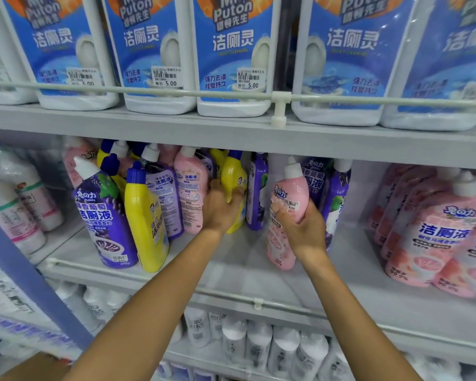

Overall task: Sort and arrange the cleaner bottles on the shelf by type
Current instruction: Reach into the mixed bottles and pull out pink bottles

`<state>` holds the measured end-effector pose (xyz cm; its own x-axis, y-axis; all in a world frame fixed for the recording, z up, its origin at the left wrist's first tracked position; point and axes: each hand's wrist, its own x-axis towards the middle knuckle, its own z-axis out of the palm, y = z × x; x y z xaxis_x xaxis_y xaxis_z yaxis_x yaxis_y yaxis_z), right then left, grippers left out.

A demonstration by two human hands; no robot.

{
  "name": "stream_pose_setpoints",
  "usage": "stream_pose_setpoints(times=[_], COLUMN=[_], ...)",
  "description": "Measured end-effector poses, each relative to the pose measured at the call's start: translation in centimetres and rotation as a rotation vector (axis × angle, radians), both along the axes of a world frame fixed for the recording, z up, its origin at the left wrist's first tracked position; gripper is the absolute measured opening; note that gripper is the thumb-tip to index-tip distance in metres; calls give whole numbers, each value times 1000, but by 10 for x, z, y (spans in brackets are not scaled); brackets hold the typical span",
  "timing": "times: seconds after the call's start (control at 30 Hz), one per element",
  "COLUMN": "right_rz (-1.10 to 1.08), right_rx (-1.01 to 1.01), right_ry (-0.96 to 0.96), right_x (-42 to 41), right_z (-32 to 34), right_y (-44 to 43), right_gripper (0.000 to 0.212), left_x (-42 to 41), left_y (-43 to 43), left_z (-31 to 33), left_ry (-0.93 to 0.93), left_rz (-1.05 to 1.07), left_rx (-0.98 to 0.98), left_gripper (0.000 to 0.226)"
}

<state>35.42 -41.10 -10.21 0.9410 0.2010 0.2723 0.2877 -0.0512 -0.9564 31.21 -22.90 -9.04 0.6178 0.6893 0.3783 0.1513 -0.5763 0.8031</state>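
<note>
On the middle shelf (231,273) stands a mixed cluster of cleaner bottles, purple, yellow and pink. My left hand (220,207) grips a yellow bottle (232,174) with a blue cap in the middle of the cluster. My right hand (300,229) holds a pink bottle (289,188) with a white cap by its waist, tilted, just right of the cluster. A purple bottle (105,215) and another yellow bottle (144,221) lean at the cluster's front left. More purple bottles (338,188) stand behind my right hand. A group of pink bottles (434,229) stands at the shelf's right.
Large white jugs with blue labels (231,50) fill the upper shelf behind a rail (279,97). White bottles (259,345) line the lower shelf. Pale bottles with green and pink bands (19,210) stand at the left. A front rail (256,301) edges the middle shelf.
</note>
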Motion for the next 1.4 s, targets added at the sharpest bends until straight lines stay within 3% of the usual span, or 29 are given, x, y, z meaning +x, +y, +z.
stream_pose_setpoints(times=[0.13,0.23,0.4,0.57,0.8,1.0,1.07,1.17,1.27,1.4], right_rz=[-9,-24,-15,-2,3,-15,-24,-45,-53,-59], right_rx=[1,14,34,8,-39,-62,-89,-120,-125,-98], right_ry=[-6,10,15,27,41,13,5,-11,-24,-18], right_x=[-2,-3,-3,-6,-8,-10,-10,-14,-21,-28], right_z=[1,2,-2,-2,9,8,8,7,8,7], right_y=[0,2,2,5,-2,-4,-5,-7,-10,-13], right_gripper=[40,36,40,38,37,45,45,42,39,40], left_x=[-32,-38,-22,-13,-33,-71,-82,-90,-91,-92], left_y=[7,19,32,28,36,22,15,3,-19,-38], left_z=[23,42,45,47,55,64,67,61,31,8], left_ry=[-224,-317,-1,140,116,164,150,82,72,22], left_rz=[217,302,327,465,264,-11,-152,-322,-312,-253], left_rx=[81,149,209,234,270,239,157,-14,-155,-201], left_gripper=[22,46,90,87,84,48,51,74,63,48])
